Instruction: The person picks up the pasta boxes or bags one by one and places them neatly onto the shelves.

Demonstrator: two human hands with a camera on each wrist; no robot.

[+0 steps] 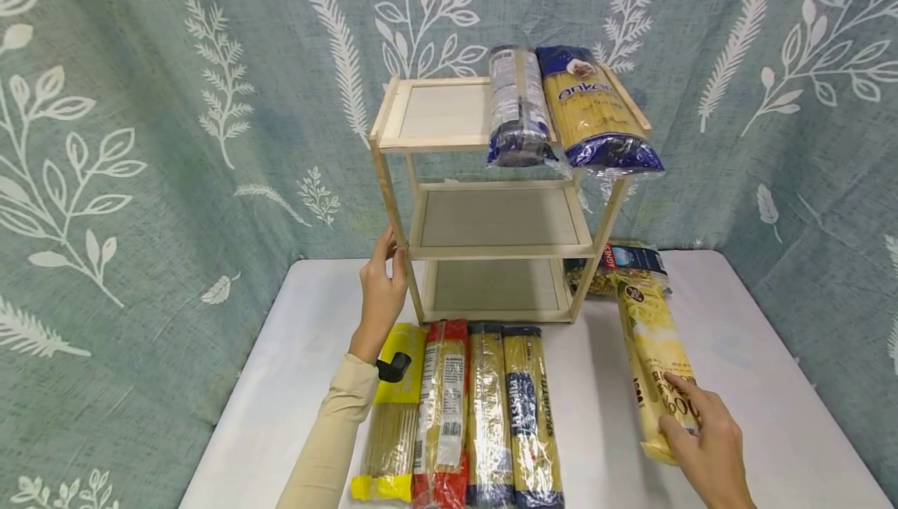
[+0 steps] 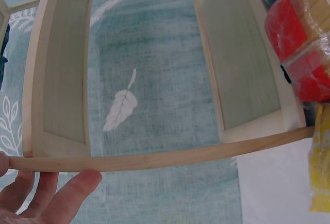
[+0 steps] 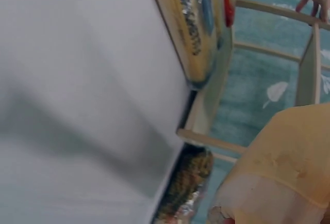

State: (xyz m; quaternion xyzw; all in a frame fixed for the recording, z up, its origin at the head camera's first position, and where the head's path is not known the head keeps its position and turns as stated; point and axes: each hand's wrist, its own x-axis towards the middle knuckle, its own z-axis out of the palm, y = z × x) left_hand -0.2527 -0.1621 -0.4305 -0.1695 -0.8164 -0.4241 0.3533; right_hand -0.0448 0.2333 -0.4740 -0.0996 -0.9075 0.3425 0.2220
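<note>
My left hand grips the left front post of a three-tier wooden shelf rack. In the left wrist view its fingers lie along one side of the post, with the thumb tip at the left frame edge. My right hand holds the near end of a long yellow noodle packet, thumb on one side and fingers on the other. The packet slants to the right of the rack, its far end toward the back. Seen from the right wrist, the packet fills the lower right corner.
Two pasta bags, a blue-ended one and an Ankara one, lie on the top shelf's right half. Several spaghetti packs, including a red one, line up before the rack on the white table. An Agnesi bag lies behind right.
</note>
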